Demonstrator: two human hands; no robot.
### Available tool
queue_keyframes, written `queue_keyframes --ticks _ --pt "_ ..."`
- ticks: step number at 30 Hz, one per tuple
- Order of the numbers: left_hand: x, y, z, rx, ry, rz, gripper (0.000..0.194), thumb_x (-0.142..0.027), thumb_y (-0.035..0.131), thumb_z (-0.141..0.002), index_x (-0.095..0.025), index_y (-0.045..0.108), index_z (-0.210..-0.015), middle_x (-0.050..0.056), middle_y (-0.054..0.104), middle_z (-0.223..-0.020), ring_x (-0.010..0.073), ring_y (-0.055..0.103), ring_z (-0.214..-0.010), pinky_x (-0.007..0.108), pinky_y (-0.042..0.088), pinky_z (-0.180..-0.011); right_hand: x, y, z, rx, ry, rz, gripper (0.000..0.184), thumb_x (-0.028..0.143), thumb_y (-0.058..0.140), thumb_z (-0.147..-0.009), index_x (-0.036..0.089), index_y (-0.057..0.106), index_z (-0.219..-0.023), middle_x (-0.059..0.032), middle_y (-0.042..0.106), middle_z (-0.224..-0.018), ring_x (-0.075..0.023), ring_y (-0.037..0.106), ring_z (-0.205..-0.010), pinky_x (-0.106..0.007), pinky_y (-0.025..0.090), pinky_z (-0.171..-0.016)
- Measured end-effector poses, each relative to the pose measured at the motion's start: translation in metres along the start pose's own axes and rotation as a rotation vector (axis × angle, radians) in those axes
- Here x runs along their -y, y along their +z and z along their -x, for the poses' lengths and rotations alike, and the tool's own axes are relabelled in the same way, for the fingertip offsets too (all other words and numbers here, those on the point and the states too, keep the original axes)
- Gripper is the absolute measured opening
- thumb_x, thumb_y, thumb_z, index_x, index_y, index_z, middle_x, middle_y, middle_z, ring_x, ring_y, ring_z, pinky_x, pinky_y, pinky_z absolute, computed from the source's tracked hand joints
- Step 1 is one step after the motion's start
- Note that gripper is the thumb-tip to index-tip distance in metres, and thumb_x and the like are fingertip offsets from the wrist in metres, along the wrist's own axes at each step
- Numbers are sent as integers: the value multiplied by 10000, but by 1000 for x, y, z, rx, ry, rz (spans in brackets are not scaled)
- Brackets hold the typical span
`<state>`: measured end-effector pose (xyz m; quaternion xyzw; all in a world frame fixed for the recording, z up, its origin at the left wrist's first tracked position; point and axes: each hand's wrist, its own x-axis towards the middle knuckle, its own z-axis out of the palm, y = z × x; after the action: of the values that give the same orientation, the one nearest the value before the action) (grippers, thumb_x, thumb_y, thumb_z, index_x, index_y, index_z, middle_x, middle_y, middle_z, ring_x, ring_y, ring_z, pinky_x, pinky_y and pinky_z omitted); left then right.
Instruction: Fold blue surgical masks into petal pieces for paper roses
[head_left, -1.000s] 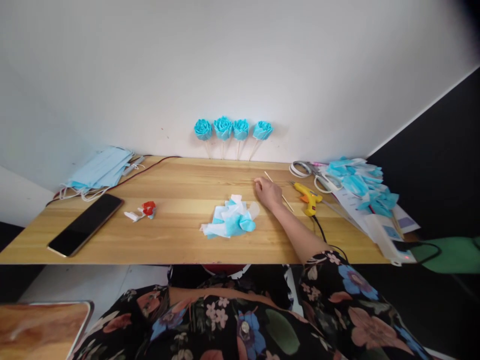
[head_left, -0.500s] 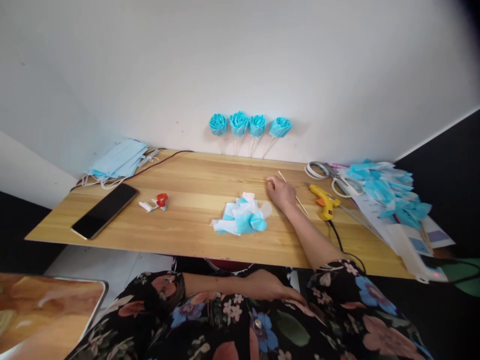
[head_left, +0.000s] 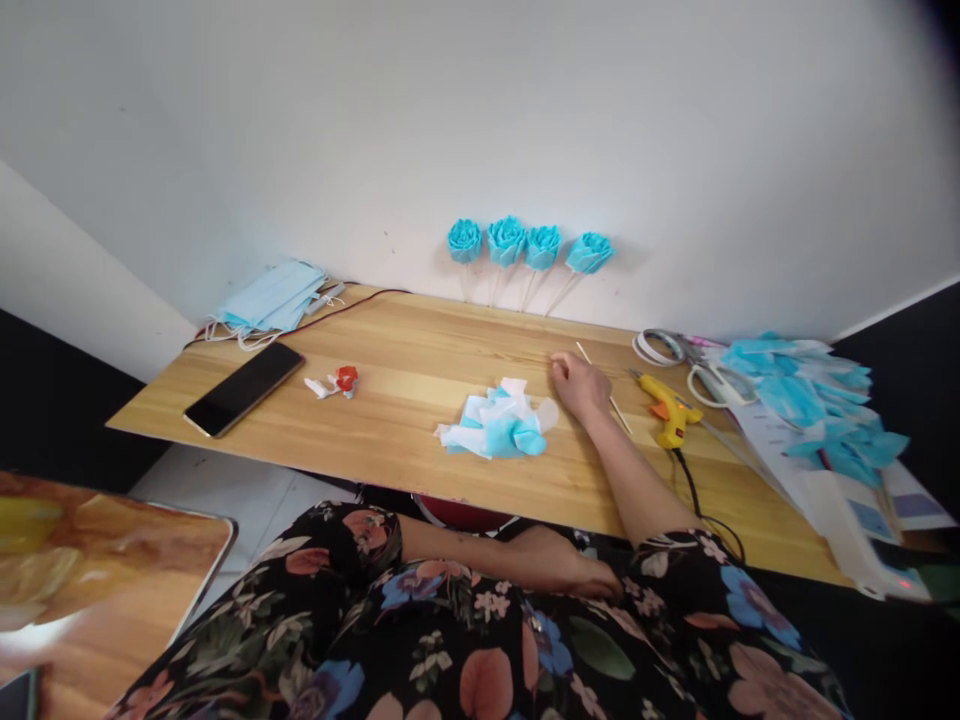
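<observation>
My right hand (head_left: pixel 581 386) rests on the wooden table, its fingers curled in, with no object showing in them. Close beside it on the right lies a thin wooden stick (head_left: pixel 621 410). To its left is a small loose pile of blue and white fabric pieces (head_left: pixel 499 425). My left hand (head_left: pixel 559 565) lies in front of my body below the table edge; its fingers are hidden from view. A yellow glue gun (head_left: pixel 669 408) lies right of the stick. Several blue fabric roses (head_left: pixel 506 241) on sticks lean against the wall at the back.
Face masks (head_left: pixel 271 298) and a phone (head_left: pixel 245 390) lie at left, near a crumpled red-and-white scrap (head_left: pixel 345 380). At right are a tape roll (head_left: pixel 656 348), scissors (head_left: pixel 720 385), more blue fabric pieces (head_left: pixel 802 385) and a white power strip (head_left: pixel 855 540). The glue gun's cord (head_left: pixel 691 490) crosses the front edge.
My view has turned a little to the left, so the table's things appear farther right. Both hands keep their places, and nothing has been picked up or put down.
</observation>
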<state>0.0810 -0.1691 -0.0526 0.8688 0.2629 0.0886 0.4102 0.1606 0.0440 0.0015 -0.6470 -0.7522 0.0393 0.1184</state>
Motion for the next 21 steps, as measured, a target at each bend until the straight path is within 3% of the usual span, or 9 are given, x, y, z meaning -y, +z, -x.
queue_keyframes --ticks 4,8,11,14,16,19,21 --pt "6 2 -10 61 -66 49 220 -310 563 -976 -269 701 -1143 33 780 -1103 192 717 -811 253 424 -564 0 0 -1 -5 3 -12 333 310 462 -977 274 693 -1213 -59 757 -1170 -231 692 -994 -298 431 -726" --pt "19 -2 -11 187 -39 148 184 -196 684 -883 -173 745 -1055 59 786 -1021 229 738 -890 252 504 -684 -1 1 -2 -6 0 -47 319 318 473 -970 277 698 -1192 -45 762 -1154 -222 698 -978 -287 420 -693" --pt "29 -6 2 348 58 288 305 -93 708 -827 -78 733 -1130 59 779 -987 227 741 -955 218 539 -770 1 1 -4 4 11 -75 318 312 489 -959 268 700 -1194 -54 762 -1153 -219 699 -977 -285 429 -704" --pt "40 -9 27 432 148 419 375 -96 559 -921 18 648 -1266 129 694 -1270 230 661 -1200 199 496 -974 3 -6 -3 26 85 -163 302 351 521 -949 252 725 -1147 -71 765 -1135 -232 691 -1002 -308 469 -774" --pt "48 -11 43 442 144 564 456 -141 501 -955 -39 571 -1394 123 609 -1408 239 580 -1321 248 457 -1066 2 -16 1 94 90 -395 357 423 502 -959 233 717 -1171 -77 764 -1140 -231 685 -1033 -323 505 -821" --pt "60 -11 58 429 72 663 540 -238 621 -915 -115 544 -1436 107 601 -1413 262 568 -1317 321 452 -1082 4 -35 17 256 -139 -860 589 580 419 -972 280 491 -1473 -80 682 -1343 -220 643 -1205 -372 536 -940" --pt "66 -7 60 355 30 617 400 -263 653 -901 -120 670 -1274 100 686 -1252 250 636 -1181 325 485 -1018 12 -45 33 355 -365 -886 782 669 558 -879 330 358 -1555 -79 537 -1524 -247 513 -1392 -429 469 -1084"
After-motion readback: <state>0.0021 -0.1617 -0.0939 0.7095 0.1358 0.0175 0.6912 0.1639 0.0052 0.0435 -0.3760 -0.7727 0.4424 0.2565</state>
